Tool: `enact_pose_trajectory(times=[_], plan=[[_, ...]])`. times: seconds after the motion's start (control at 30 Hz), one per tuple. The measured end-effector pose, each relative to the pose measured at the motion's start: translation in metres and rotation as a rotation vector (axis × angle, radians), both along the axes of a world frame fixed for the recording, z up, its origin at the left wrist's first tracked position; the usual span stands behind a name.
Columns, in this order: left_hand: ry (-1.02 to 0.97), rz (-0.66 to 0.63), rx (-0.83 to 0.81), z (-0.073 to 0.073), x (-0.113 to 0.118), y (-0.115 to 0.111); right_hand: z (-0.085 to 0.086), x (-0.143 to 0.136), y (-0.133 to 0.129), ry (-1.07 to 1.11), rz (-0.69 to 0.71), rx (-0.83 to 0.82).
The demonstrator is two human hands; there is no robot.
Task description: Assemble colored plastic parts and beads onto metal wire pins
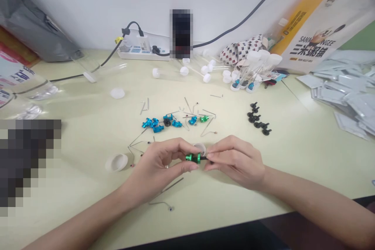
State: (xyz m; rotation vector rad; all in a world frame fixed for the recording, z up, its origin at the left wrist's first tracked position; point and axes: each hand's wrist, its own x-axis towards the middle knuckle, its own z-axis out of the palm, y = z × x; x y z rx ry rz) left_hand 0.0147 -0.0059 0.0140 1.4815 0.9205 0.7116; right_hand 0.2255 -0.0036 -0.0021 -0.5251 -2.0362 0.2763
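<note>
My left hand [168, 160] pinches a small green metal spool-shaped fitting [193, 158] between thumb and fingers. From the right, my right hand [237, 160] grips a thin black stem [204, 158] that meets the fitting's right end; its far end is hidden by my fingers. Just behind the fitting lies a white cap [200, 148]. Beyond my hands are several blue metal fittings [158, 129], another green fitting [204, 118] and a black round piece [166, 122]. Thin bent metal rods [208, 127] with small ball-like ends are scattered among them.
Several black stemmed knobs [258, 124] lie to the right. A white cup-like cap [117, 162] sits by my left forearm. Capped clear tubes [206, 70], a power strip [143, 52] and a pixelated dark object [181, 33] stand at the back. White packets [336, 90] pile up at the right.
</note>
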Motion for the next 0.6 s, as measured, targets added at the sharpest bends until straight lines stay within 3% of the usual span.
enact_pose_trajectory(times=[0.6], plan=[[0.014,0.058,0.031,0.0040,0.0015,-0.0007,0.0022,0.0006,-0.0035,-0.004,-0.010,-0.025]])
